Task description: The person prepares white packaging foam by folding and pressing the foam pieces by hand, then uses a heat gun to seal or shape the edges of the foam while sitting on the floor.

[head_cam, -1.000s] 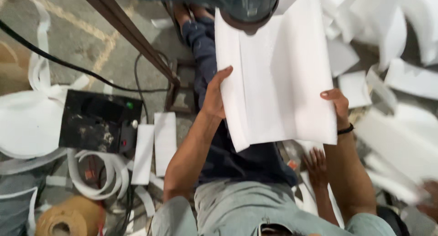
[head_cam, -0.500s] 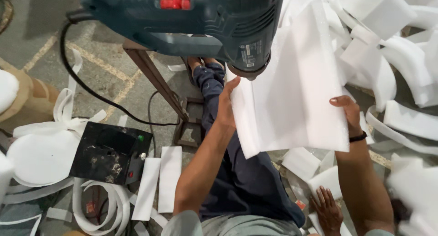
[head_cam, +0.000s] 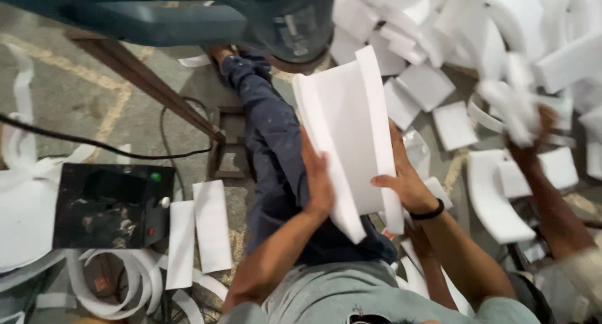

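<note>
The white, folded sheet of foam (head_cam: pixel 351 136) stands up between both hands over the person's lap, its long axis running from the near end, low by the knees, up and away to the far end, which nearly reaches the round dark nozzle of the grey-green machine head (head_cam: pixel 295 29) overhead — the sheet tilts a little leftward at its top. The left hand (head_cam: pixel 316 180) lies flat against the sheet's left face near its lower half, palm pressed on and fingers stretched upward, so its grip is more a press than a clench. The right hand (head_cam: pixel 404 180), with a black band at the wrist, wraps the right edge of the sheet, thumb across the front and fingers hidden behind, grasping the foam firmly; both hands sit at about the same height, the right one slightly nearer the sheet's lower corner. The far end of the sheet is the free end, pointing toward the nozzle. On the floor to the left sits a black box-shaped control unit (head_cam: pixel 113 205) with a small green light, and just right of it lie two white rectangular foam strips (head_cam: pixel 200 233), well apart from the hands. At far right a heap of white foam offcuts (head_cam: pixel 501 54) covers the floor — there another person's hand (head_cam: pixel 533 136) grasps a piece.
</note>
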